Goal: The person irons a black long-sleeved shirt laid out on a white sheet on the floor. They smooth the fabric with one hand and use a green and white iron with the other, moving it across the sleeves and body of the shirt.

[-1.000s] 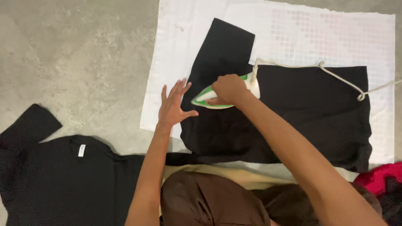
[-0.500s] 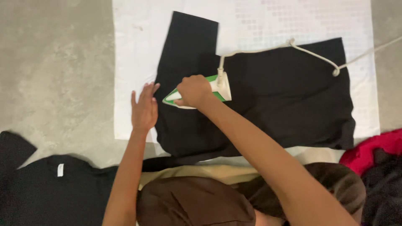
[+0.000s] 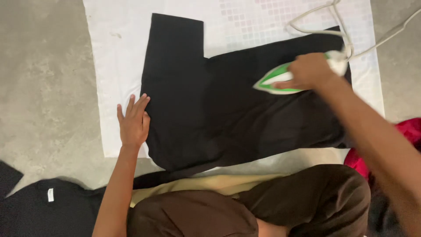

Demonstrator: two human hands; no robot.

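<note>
A black garment (image 3: 210, 114) lies flat on a white cloth (image 3: 114, 66) spread over the floor. My right hand (image 3: 309, 70) grips the handle of a green and white iron (image 3: 276, 83), which rests on the garment's right part. Its white cord (image 3: 320, 22) loops off toward the upper right. My left hand (image 3: 133, 123) lies flat with fingers spread on the garment's left edge and the white cloth beside it.
The grey concrete floor (image 3: 48, 87) surrounds the cloth. Another black garment (image 3: 52, 210) with a white tag lies at the lower left. A red fabric (image 3: 408, 131) sits at the right edge. My knees in brown trousers (image 3: 307, 202) fill the bottom.
My right hand has slid the iron from the garment's left part across to its right part. My left hand stays flat at the left edge.
</note>
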